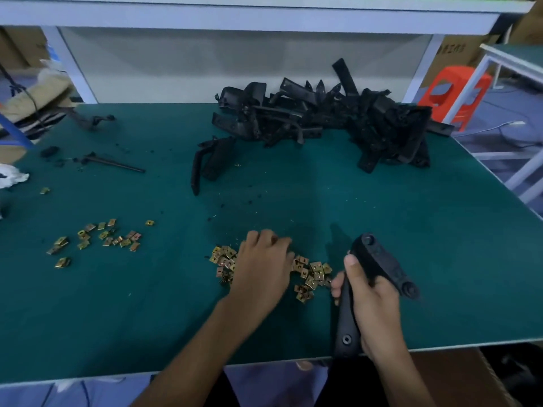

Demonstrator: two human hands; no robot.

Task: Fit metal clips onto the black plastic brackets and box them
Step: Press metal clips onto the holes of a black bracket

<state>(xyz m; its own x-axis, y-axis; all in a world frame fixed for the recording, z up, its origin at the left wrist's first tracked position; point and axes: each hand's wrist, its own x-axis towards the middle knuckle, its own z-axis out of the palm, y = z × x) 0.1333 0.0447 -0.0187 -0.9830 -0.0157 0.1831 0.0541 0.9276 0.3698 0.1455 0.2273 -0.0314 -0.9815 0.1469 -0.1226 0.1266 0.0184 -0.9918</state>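
Brass-yellow clips (316, 271) sit beneath the fingers (266, 237) of our left hand (261, 265), which bend down into the heap. We cannot tell whether they pinch one. We should single out one clip, mouth facing outward, not a tangle. Our right hand (376, 312) is wrapped firmly round a black bracket (379, 257), its holed end raised clear of the green mat (440, 230). We should hold it steady there so the clip slides on square. Further back lies the pile of brackets (323, 121).
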